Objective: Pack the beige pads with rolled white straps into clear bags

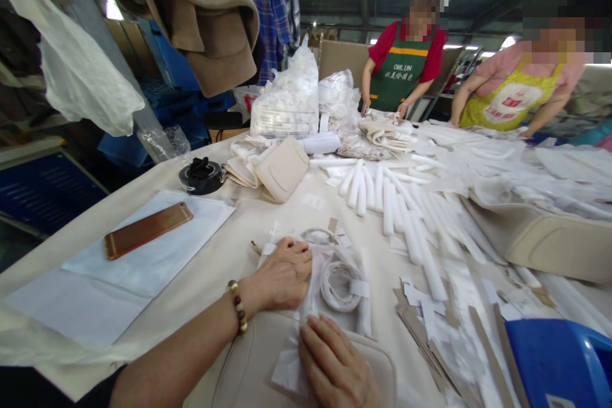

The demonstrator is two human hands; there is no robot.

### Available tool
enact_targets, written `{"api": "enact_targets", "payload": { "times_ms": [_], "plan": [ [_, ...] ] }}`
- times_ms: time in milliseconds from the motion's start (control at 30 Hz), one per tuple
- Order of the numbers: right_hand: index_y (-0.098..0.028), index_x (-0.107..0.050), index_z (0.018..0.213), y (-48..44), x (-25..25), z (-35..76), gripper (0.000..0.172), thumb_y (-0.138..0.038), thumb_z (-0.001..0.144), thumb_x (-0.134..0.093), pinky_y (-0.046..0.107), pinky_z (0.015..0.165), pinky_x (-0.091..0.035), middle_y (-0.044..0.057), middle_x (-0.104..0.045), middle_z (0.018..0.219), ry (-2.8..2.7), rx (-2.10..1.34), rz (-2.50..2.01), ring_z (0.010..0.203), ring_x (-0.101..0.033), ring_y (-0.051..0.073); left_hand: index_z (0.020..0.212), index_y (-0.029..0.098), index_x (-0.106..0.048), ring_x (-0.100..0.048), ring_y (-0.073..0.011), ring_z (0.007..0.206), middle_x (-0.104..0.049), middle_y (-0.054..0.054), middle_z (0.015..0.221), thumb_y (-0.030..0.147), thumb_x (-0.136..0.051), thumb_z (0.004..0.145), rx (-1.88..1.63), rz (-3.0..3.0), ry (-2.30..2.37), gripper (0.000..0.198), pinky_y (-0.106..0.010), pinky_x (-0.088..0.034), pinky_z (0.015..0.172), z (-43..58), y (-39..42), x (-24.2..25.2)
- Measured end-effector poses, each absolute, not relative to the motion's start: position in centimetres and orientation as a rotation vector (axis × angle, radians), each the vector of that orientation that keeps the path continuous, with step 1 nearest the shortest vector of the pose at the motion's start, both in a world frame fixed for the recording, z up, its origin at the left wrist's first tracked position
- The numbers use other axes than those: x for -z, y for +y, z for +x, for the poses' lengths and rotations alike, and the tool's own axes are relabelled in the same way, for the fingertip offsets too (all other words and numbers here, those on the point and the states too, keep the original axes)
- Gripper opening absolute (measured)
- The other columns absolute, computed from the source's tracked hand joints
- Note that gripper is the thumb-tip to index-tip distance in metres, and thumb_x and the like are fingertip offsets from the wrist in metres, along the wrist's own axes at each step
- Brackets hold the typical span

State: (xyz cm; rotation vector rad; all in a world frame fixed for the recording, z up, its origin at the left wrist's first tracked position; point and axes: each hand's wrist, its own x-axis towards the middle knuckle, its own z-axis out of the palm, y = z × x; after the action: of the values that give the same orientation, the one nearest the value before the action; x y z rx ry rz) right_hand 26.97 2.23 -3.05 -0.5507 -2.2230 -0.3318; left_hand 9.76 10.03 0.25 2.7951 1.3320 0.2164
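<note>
A beige leather-like bag (253, 363) lies flat at the bottom centre, in front of me. My left hand (283, 273), with a beaded bracelet at the wrist, presses down on clear plastic and white wrapping just above it; its fingers are curled and what they hold is hidden. My right hand (337, 366) lies on the bag, palm down, fingers together and stretched out over a clear plastic sleeve (289, 366). Right of my left hand, a coiled strap (340, 287) wrapped in white sits in clear plastic. A small metal clasp (255, 246) shows at the upper left.
A phone (148, 229) rests on papers at left. Beyond are a black tape roll (201, 177), folded beige pieces (283, 169) and a filled plastic bag (287, 102). White tubes (389, 204), cardboard strips (421, 338) and a blue object (554, 360) lie right. Two people stand across the table.
</note>
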Motion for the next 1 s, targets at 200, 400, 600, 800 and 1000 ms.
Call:
{"api": "enact_targets", "payload": {
  "times_ms": [200,400,600,800,1000],
  "plan": [
    [-0.015,-0.069,0.083,1.9,2.8,26.8,0.039,-0.009,0.094,-0.032,0.030,0.087,-0.057,0.002,-0.075,0.093,-2.285,0.320,-0.490,0.092,-0.069,0.017,0.078,0.019,-0.062,-0.057,-0.0143,0.094,-0.067,0.001,0.091,0.007,-0.052,0.076,-0.425,2.668,1.390,0.015,-0.032,-0.036,0.089,8.6,10.1,0.4],
    [-0.012,-0.070,0.091,1.7,1.9,26.9,0.038,-0.009,0.095,-0.032,0.031,0.088,-0.056,0.004,-0.075,0.098,-2.378,0.308,-0.468,0.096,-0.068,0.018,0.116,0.019,-0.055,-0.050,-0.0168,0.112,-0.061,-0.003,0.122,0.005,-0.048,0.075,-0.562,2.625,1.453,0.044,-0.033,-0.036,0.094,8.1,10.1,0.9],
    [-0.012,-0.069,0.095,1.6,1.0,26.8,0.042,-0.012,0.097,-0.026,0.031,0.083,-0.058,0.004,-0.074,0.102,-2.465,0.284,-0.469,0.097,-0.068,0.020,0.122,0.027,-0.053,-0.051,-0.0213,0.108,-0.050,0.002,0.137,0.012,-0.047,0.083,-0.479,2.713,1.393,0.042,-0.040,-0.036,0.087,8.7,10.0,0.3],
    [-0.012,-0.069,0.096,1.4,1.3,26.9,0.043,-0.011,0.096,-0.026,0.032,0.082,-0.059,0.005,-0.073,0.103,-2.499,0.307,-0.478,0.097,-0.068,0.021,0.124,0.025,-0.050,-0.050,-0.0225,0.105,-0.052,0.001,0.135,0.022,-0.045,0.090,-0.320,2.854,1.410,0.034,-0.041,-0.034,0.083,9.3,9.5,0.0],
    [-0.011,-0.068,0.098,1.3,1.0,27.0,0.047,-0.011,0.096,-0.021,0.033,0.082,-0.059,0.006,-0.073,0.104,-2.538,0.303,-0.494,0.099,-0.067,0.022,0.111,0.019,-0.054,-0.050,-0.0204,0.102,-0.059,-0.002,0.121,0.017,-0.038,0.093,-0.334,2.796,1.501,0.024,-0.040,-0.033,0.083,9.5,9.5,0.4]
  ]
}}
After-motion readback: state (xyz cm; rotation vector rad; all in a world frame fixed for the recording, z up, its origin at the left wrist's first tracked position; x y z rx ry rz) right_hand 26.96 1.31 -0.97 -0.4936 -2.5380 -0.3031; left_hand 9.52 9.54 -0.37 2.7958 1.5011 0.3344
